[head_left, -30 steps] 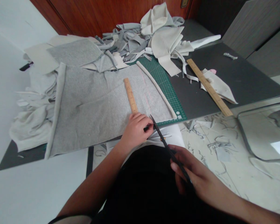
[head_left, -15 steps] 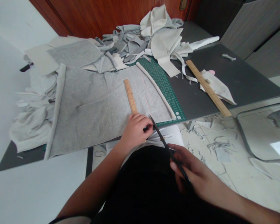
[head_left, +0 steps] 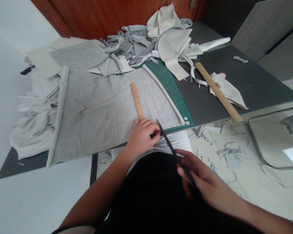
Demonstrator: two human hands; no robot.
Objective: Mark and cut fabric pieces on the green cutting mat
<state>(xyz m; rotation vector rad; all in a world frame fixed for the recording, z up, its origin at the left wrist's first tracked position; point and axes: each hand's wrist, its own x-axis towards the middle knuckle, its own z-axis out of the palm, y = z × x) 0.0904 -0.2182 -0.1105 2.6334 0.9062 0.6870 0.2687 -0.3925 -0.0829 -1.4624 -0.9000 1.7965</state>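
Observation:
A large piece of grey fabric (head_left: 100, 113) with rolled light edges at both sides lies over the near table edge, with faint pink lines drawn on its right part. My left hand (head_left: 144, 132) is closed at the fabric's near edge, fingers curled over it. A short wooden ruler (head_left: 137, 101) lies on the fabric, its lower end against my left knuckles. Black-bladed scissors (head_left: 170, 145) are in my right hand (head_left: 199, 177), tips pointing up and left, close to the fabric edge beside my left fingers. Under the fabric's right side shows a green cutting mat (head_left: 169, 84).
A heap of grey and cream fabric scraps (head_left: 136, 42) fills the table's back. More crumpled cloth (head_left: 35, 130) lies at left. A second wooden ruler (head_left: 218, 92) rests across a scrap at right. A metal-framed chair (head_left: 255, 143) stands beyond the table; thread litters the floor.
Almost nothing differs. The scissor tips sit very slightly higher against the fabric edge; my left hand keeps its place.

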